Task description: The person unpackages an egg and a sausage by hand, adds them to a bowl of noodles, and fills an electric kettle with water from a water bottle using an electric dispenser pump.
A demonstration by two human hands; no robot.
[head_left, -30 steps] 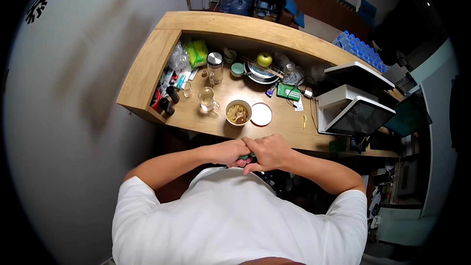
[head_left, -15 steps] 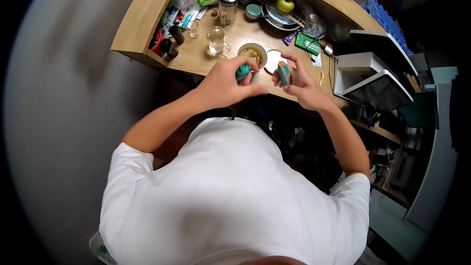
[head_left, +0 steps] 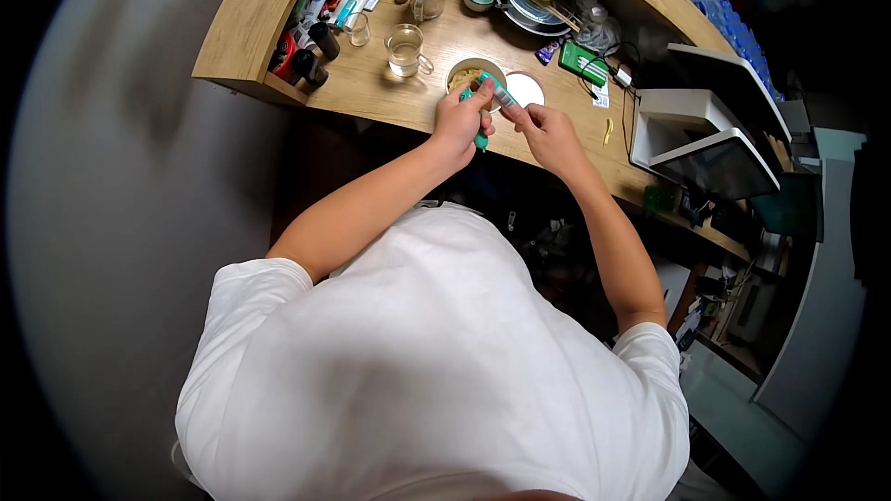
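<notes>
We are working at a wooden desk (head_left: pixel 367 97), just over its near edge and left of its middle. As we are judging it, handling things well here is calling for a firm hold close to each end of the labelled piece (head_left: pixel 502 95), little squeezing along its middle, and both green things angled clear of the bowl (head_left: pixel 451 77).

Our left forearm (head_left: pixel 371 186) is reaching up from the left and our right forearm (head_left: pixel 617 232) is slanting in from the right, elbows bent and spread wide, so that the hands are nearly meeting beyond our chest. Our left hand (head_left: pixel 455 125) is curling its fingers closed around a plain green piece (head_left: pixel 481 141), its thumb lying by the labelled one's upper end. Our right hand (head_left: pixel 554 137) is pinching the lower end, thumb and fingertips drawn together.

Behind them the bowl of pale food is standing near the desk's front edge, partly hidden; a glass mug (head_left: pixel 404 51) is standing to its left and a white disc (head_left: pixel 527 89) is lying just to its right.

Smallest, the labelled piece is slanting between our hands, before the bowl; whether it is joining the plain one, we are not managing to tell
</notes>
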